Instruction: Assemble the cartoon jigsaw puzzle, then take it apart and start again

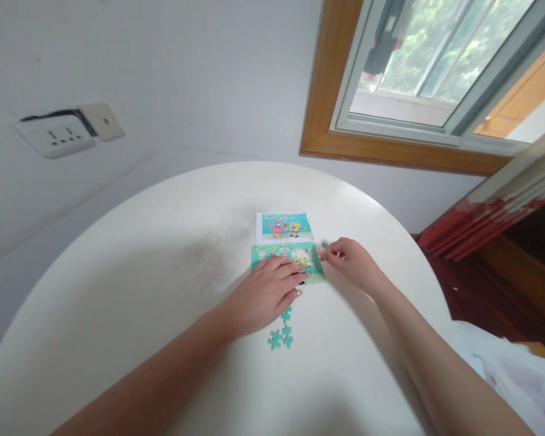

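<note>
A partly assembled teal cartoon jigsaw puzzle (300,254) lies on the round white table (163,254). My left hand (263,293) rests flat on the puzzle's near left part, fingers stretched out. My right hand (352,261) is at the puzzle's right edge, fingers pinched together at a small teal piece (324,244) by the corner. A printed reference picture (284,226) with the same cartoon lies just behind the puzzle. Several loose teal pieces (281,333) lie near my left wrist.
A wall socket (57,136) and a switch plate (102,120) sit on the white wall at left. A wood-framed window (390,145) is at the upper right. Red-and-white fabric (490,212) and a dark wooden floor lie right of the table.
</note>
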{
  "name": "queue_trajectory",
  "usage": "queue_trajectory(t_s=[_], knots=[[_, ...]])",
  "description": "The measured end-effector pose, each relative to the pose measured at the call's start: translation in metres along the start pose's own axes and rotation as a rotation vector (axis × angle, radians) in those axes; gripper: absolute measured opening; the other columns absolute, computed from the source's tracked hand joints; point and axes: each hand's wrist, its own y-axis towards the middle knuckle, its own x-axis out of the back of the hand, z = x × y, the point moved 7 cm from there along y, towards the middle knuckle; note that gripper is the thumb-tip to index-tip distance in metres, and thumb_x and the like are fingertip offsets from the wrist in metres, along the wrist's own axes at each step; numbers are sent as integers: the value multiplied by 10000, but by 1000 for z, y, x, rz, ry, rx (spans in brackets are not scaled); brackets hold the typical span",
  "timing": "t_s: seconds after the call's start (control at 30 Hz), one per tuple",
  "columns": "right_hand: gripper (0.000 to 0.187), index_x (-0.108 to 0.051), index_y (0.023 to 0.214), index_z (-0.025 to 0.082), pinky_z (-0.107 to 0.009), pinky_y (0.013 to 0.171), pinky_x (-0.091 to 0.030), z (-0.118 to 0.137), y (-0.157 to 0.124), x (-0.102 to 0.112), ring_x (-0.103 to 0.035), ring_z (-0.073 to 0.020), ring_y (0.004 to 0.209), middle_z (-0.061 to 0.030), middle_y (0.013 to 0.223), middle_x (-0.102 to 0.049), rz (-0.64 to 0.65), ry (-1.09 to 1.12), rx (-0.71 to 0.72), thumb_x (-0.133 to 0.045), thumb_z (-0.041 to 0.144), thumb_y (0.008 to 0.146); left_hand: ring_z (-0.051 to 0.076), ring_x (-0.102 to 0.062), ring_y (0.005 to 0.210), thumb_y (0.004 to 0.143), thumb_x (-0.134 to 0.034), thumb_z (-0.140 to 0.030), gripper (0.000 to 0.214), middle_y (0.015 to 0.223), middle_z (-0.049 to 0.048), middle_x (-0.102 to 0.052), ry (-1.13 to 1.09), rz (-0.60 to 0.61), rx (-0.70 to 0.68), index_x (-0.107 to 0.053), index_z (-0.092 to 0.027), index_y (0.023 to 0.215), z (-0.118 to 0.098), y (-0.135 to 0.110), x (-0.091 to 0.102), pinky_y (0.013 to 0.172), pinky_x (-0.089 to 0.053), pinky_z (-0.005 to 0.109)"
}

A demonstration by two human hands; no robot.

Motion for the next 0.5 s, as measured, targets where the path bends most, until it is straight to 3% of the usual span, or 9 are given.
queue_trajectory(t_s=[0.23,0.5], knots=[[79,-762,772,238,-259,660,-428,3,-5,-3,-592,-158,712,-19,783,-692,91,38,19,-699,255,727,231,-440,1270,992,-439,-321,349,1349,35,-584,0,-9,0,-582,-256,1303,1,0,0,1089,-344,431],[100,-762,787,228,-255,673,-422,6,-4,-4,-581,-150,718,-19,792,-674,72,42,55,-664,226,765,228,-445,1259,983,-460,-300,337,1344,27,-586,-12,-14,-7,-589,-259,1291,0,1,1,1085,-350,424]])
